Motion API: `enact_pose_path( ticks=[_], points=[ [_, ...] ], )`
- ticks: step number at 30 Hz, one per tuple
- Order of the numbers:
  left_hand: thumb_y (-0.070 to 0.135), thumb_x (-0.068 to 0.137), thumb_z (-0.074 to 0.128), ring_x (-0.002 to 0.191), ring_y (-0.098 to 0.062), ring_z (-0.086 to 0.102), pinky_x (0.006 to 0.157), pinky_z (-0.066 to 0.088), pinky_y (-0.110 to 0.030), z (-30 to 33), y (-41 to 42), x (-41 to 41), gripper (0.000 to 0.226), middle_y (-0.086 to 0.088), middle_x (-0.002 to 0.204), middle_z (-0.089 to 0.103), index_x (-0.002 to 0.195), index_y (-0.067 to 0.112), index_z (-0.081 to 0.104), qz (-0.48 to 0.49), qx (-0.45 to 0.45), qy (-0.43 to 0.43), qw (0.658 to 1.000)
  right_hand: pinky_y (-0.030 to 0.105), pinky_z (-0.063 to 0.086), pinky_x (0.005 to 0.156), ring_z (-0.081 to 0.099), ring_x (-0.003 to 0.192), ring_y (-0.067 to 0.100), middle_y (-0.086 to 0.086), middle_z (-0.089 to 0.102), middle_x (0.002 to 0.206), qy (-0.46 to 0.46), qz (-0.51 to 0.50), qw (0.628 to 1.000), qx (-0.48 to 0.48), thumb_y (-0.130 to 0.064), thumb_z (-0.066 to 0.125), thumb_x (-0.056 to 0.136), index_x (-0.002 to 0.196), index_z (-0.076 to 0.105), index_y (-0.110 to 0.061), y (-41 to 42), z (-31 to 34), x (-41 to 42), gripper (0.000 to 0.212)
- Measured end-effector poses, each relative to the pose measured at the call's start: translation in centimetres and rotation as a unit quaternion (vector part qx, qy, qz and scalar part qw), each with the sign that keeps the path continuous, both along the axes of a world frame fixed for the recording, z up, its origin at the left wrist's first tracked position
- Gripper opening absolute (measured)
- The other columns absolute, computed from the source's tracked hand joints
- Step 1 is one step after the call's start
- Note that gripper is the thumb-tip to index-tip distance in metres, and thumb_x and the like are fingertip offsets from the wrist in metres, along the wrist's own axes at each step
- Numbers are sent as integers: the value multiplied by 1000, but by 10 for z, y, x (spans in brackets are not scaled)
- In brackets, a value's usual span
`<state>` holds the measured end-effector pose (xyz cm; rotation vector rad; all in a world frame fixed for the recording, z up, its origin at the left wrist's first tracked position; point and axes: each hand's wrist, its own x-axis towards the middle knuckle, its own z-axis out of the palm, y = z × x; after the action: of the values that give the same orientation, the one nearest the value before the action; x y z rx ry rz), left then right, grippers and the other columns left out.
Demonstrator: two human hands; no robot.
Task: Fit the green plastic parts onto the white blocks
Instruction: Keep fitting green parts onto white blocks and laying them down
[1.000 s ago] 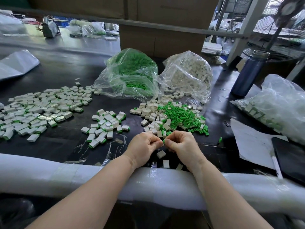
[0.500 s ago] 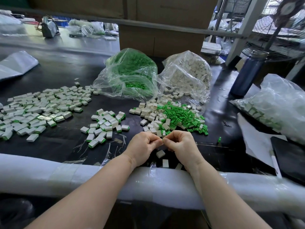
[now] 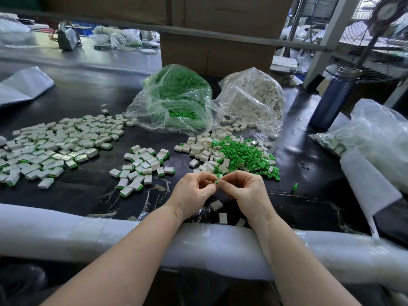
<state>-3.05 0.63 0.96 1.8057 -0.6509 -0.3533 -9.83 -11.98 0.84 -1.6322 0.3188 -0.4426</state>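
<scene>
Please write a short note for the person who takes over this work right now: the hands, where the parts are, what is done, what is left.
Left hand and right hand: both pinch one green part between them above the table edge; a block there is not visible.
Supply: loose green parts and white blocks just ahead; two bags behind.
Done: fitted blocks piled at left, small group in the middle.
Left: most of the supply.

A factory assembly bench: bulk bags of parts [image 3: 176, 96], stacked cartons [image 3: 216, 47].
</scene>
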Motion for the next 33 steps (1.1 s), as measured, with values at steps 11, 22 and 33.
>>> enact_pose_path(
  ticks=[11,22,33],
  points=[
    [2,86,59,81,-15,52,70,42,-5,7,-1,-1,13,-10,104,50,91,11,67,-1,-3,-34,999,30,53,70,65,74,17,4,67,76,-25,-7,999,-42,-7,61,88,79,64,-17,1,0,2,14],
    [2,85,62,80,-15,47,77,46,-12,10,1,-6,12,-16,115,44,95,9,64,-66,-8,-38,997,11,43,51,54,51,-1,-8,61,53,-3,106,994,-4,-7,55,90,76,68,-13,2,2,1,19],
    [4,86,59,75,-13,46,83,45,-28,3,0,-3,12,-5,104,45,96,10,62,-102,44,-93,989,31,40,62,48,69,26,21,57,75,30,92,994,57,-1,60,85,83,66,12,-2,0,-2,14]
  ],
)
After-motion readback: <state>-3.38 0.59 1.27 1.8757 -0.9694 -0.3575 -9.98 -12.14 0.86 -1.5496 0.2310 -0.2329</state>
